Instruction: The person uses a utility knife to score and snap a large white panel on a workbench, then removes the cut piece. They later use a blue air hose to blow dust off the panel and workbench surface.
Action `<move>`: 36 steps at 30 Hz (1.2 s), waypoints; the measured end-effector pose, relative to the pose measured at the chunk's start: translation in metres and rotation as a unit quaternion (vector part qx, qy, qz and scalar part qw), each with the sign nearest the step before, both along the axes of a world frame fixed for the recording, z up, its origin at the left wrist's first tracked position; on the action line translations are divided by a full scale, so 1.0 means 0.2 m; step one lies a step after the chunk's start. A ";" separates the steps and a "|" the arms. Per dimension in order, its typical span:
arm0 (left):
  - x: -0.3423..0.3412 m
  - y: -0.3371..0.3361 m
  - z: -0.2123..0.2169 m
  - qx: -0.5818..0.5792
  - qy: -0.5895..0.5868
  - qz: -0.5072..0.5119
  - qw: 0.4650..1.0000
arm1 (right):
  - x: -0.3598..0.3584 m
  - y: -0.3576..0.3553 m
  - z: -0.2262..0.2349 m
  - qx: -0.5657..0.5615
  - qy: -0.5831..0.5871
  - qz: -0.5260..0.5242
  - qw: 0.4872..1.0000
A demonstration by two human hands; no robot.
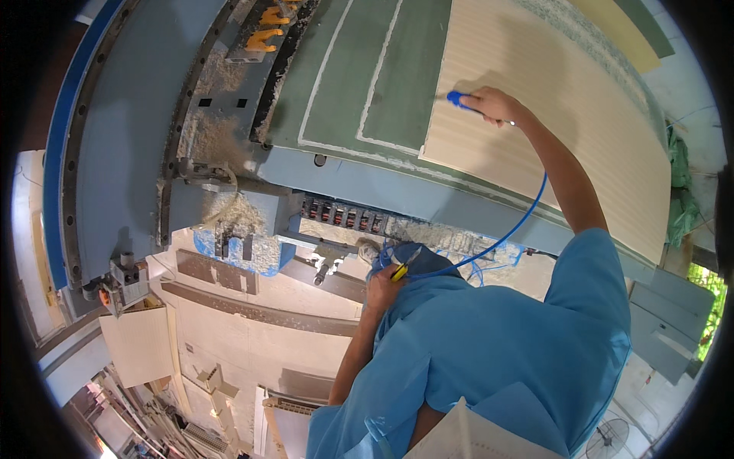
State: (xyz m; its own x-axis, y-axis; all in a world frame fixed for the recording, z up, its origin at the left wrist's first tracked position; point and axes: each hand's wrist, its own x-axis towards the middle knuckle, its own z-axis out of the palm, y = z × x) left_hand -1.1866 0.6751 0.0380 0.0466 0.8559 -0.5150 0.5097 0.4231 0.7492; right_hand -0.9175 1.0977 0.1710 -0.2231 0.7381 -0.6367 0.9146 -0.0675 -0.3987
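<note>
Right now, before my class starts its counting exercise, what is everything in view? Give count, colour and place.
Striped board: 1, cream, upper right
Machine bed: 1, green with pale lines, top centre
Nozzle tool: 1, blue, in the right hand
Hose: 1, blue, curving across the centre
Small tool: 1, yellow and black, in the left hand
Gantry: 1, grey-blue, left
Forked holders: at least 2, orange-yellow, upper left
Holder row: 1, black and red, below the bed
Wood dust: uncountable, pale, left of the holder row
Fan: 1, grey, lower right
Shirt: 1, blue, lower centre
Hands: 2, bare, right above, left near centre
</note>
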 end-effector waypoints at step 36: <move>0.19 1.80 -0.13 0.172 0.011 0.163 0.971 | -0.07 0.90 0.07 0.338 -0.130 -0.123 0.924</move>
State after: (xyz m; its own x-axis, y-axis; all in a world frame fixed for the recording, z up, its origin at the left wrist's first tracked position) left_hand -1.1493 1.0356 0.0127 -0.2639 0.9450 -0.1933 0.4071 0.2908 0.8659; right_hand -0.9318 1.2777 0.1854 0.0994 0.9948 -0.0211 0.9757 -0.1016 -0.1942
